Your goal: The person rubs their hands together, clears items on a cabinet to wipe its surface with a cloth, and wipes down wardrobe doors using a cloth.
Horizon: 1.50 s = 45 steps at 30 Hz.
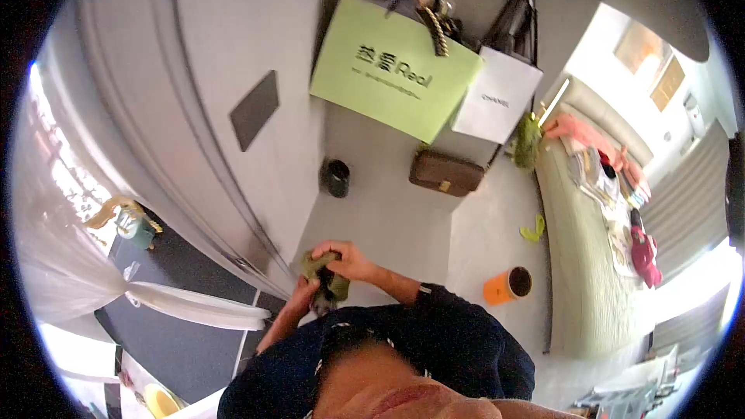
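Observation:
My right hand is closed on the upper part of a crumpled olive-green cloth item. Lower and to the left, my left hand grips the same item with bent fingers. A black and greyish part hangs beneath it, close to my dark shirt. The exact kind of item is too small and blurred to make out. Both hands are near the pale cabinet door, in front of my chest.
Ahead hang a light green paper bag, a white paper bag and a brown handbag. A dark cup stands near the door. To the right are an orange bin and a bed with clothes.

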### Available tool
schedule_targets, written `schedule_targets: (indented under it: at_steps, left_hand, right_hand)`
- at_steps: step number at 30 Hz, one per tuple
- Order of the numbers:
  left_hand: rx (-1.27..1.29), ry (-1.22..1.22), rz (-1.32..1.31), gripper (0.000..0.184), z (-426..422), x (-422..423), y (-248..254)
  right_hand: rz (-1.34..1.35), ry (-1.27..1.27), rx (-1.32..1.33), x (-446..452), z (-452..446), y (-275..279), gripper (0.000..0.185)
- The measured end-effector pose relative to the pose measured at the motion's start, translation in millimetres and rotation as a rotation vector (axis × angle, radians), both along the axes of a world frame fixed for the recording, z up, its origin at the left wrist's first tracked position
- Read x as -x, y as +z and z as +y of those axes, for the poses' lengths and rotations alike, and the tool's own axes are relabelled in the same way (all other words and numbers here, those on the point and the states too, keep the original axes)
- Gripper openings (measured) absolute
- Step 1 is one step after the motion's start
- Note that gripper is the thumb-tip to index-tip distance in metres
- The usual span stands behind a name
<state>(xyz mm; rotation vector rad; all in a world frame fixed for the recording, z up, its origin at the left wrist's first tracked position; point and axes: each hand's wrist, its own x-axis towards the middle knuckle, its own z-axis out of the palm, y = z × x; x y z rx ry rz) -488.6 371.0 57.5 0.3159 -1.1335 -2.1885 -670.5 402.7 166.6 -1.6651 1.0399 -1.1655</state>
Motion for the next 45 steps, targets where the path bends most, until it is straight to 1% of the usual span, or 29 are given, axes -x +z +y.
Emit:
schedule_targets:
  at_steps: [2,3,5,8,9,12,14,16,18,20,23,24,26,27,28,29,30,31,32,33,34,35,36,37,38,40,41,44,45]
  left_hand:
    - [-0.05,0.055,0.128,0.062,17,41,93]
    - [-0.133,0.053,0.045,0.057,16,59,107]
    - [-0.297,0.054,-0.122,0.048,24,90,120]
    - [-0.038,0.102,-0.219,0.037,21,131,90]
    - [0.031,0.06,-0.156,0.04,37,143,122]
    - [-0.029,0.045,-0.285,0.051,68,185,131]
    - [-0.069,-0.072,-0.316,0.058,78,210,108]
    - [-0.051,-0.292,-0.296,0.058,79,229,90]
    - [0.065,-0.285,-0.561,0.058,94,243,91]
    - [0.239,-0.454,-0.762,0.059,91,253,37]
    - [-0.024,-0.34,-0.931,0.057,106,250,7]
    - [0.105,-0.315,-0.807,0.054,109,235,14]
    - [0.426,-0.162,-0.597,0.047,111,206,11]
    - [0.628,-0.053,-0.506,0.044,112,191,-10]
    - [0.505,-0.013,-0.51,0.041,112,179,-16]
    - [0.382,0.033,-0.507,0.038,112,168,-22]
    - [-0.082,0.012,-0.564,0.035,109,161,-17]
    - [-0.138,0.016,-0.572,0.034,106,157,-23]
    - [-0.195,0.021,-0.58,0.033,103,152,-31]
    - [0.152,0.066,-0.572,0.032,102,137,-54]
    - [0.218,0.122,-0.578,0.032,100,131,-73]
    - [0.284,0.18,-0.587,0.031,98,126,-91]
    - [0.071,0.241,-0.607,0.031,91,128,-105]
    - [-0.027,0.272,-0.629,0.031,82,125,-109]
    - [-0.127,0.307,-0.647,0.031,72,123,-109]
    - [-0.095,0.308,-0.694,0.031,53,122,-94]
    - [-0.122,0.312,-0.668,0.03,45,126,-89]
    - [-0.187,0.319,-0.6,0.029,31,131,-76]
    - [-0.21,0.328,-0.584,0.028,31,136,-71]
  right_hand:
    - [0.139,-0.148,0.091,16,9,25,0.037]
    - [0.221,-0.253,0.111,26,15,39,0.04]
    - [0.39,-0.454,0.148,54,36,58,0.047]
    - [0.42,-0.575,0.402,98,63,58,0.056]
    - [0.501,-0.513,0.429,111,70,58,0.059]
    - [0.726,-0.312,0.476,146,94,49,0.067]
    - [0.522,-0.286,0.31,180,96,27,0.061]
    - [0.318,-0.256,0.086,222,96,-11,0.054]
    - [0.102,-0.198,-0.345,252,111,-22,0.049]
    - [-0.301,-0.263,-0.628,268,135,-67,0.046]
    - [-0.749,-0.479,-0.772,282,179,-148,0.039]
    - [-0.857,-0.557,-0.798,279,195,-164,0.036]
    - [-1.111,-0.498,-0.786,285,230,-186,0.033]
    - [-0.579,-0.596,-0.523,273,251,-186,0.033]
    - [-0.054,-0.64,-0.21,262,269,-182,0.033]
    - [-0.522,-0.659,-0.405,256,278,-184,0.033]
    - [-0.982,-0.668,-0.6,253,282,-186,0.034]
    - [-1.439,-0.665,-0.789,255,289,-190,0.034]
    - [-1.331,-0.923,-0.994,255,303,-202,0.034]
    - [-1.37,-0.859,-1.027,257,315,-212,0.035]
    - [-1.412,-0.792,-1.06,256,320,-220,0.036]
    - [-1.338,-0.701,-0.983,245,305,-181,0.037]
    - [-1.054,-0.681,-0.955,242,304,-170,0.04]
    - [-0.777,-0.656,-0.905,232,296,-160,0.044]
    - [-0.623,-0.635,-0.816,229,291,-147,0.05]
    - [-0.31,-0.63,-0.632,221,275,-111,0.063]
    - [-0.636,-0.671,-0.633,227,266,-111,0.066]
    - [-0.705,-0.676,-0.342,251,255,-114,0.05]
    - [-0.943,-0.691,-0.414,269,247,-112,0.045]
